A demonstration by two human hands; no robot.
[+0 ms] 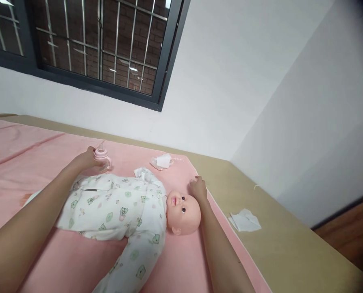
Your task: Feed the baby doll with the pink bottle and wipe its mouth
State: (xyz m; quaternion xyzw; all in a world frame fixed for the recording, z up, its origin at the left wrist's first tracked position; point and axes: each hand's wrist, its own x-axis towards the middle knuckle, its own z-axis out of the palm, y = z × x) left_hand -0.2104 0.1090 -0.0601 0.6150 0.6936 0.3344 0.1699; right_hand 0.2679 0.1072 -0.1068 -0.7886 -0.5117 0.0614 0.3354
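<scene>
A baby doll (183,213) in a white onesie (114,205) with a green bear print lies on its back on a pink blanket (181,264), its head toward the right. Beyond the doll's body, my left hand (88,158) is closed around a baby bottle (102,158) with a clear teat, pink collar and handle. The bottle is upright. My right hand (198,188) is at the blanket's edge, just past the top of the doll's head. Its fingers are curled together, and what they hold, if anything, is too small to name.
A crumpled white tissue in clear plastic (162,161) lies on the blanket beyond the doll's arm. Folded white tissue (245,220) rests on the beige tabletop (279,248) at right. White walls (230,73) and a barred window (98,44) stand behind.
</scene>
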